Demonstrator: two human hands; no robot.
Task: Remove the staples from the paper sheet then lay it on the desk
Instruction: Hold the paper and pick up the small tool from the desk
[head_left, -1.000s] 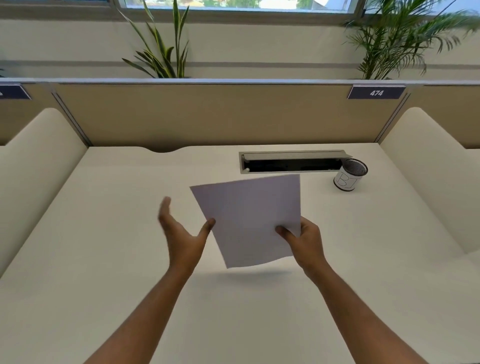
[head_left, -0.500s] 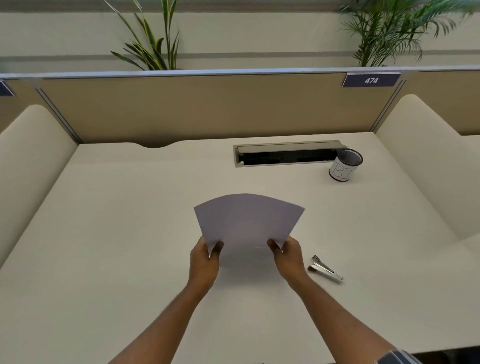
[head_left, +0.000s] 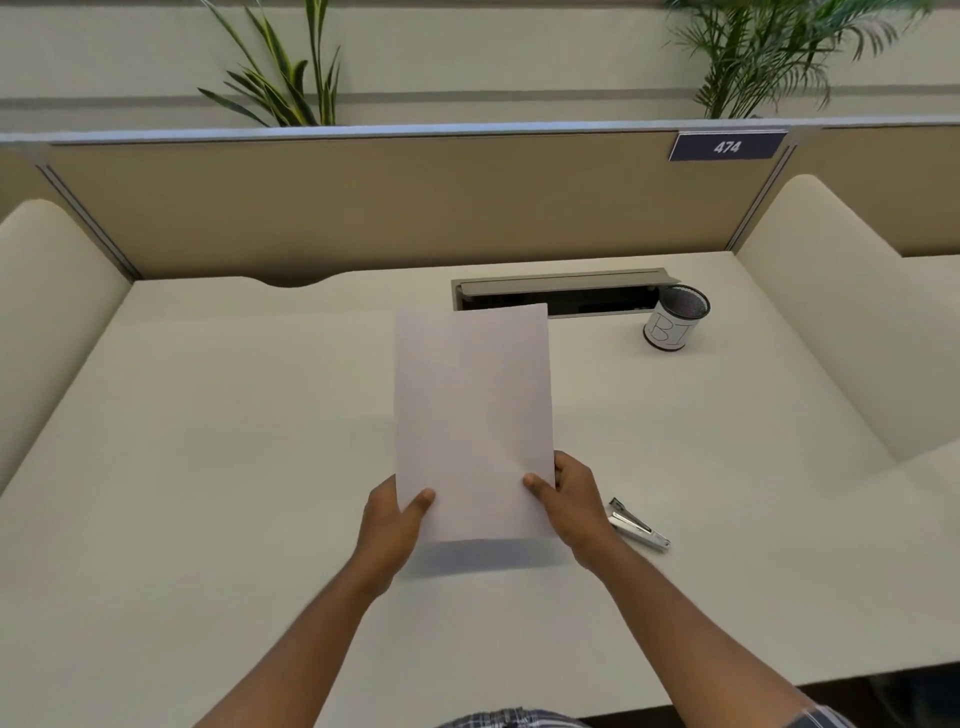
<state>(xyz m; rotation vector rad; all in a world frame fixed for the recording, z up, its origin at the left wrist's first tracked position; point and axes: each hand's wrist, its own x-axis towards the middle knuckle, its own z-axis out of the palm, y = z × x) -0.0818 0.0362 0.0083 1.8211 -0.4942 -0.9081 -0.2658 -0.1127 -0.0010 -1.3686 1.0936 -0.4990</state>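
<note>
I've got the paper sheet up in front of me, held above the middle of the desk, and both hands are on its near end. My left hand pinches the near-left corner: thumb on the face toward me, the other fingers tucked behind the sheet where I can't see them. My right hand does the same at the near-right corner, thumb pressed onto the front, the rest curled round the back edge. The sheet stands lifted off the desk, its far edge rising toward the back, and it throws a shadow on the desk surface just below its near edge. The face I'm looking at is plain white; any staples are too small for me to make out from here.

Just right of my right hand, lying flat on the desk toward the near-right side, is the metal staple remover, close to my wrist but not touching it. Farther off, toward the back-right corner of the desk, stands a mesh pen cup, upright, well apart from the sheet. Beside it along the back edge sits the open cable tray, and the top of my sheet overlaps it in view. On the partition behind, a number plate reads 474.
</note>
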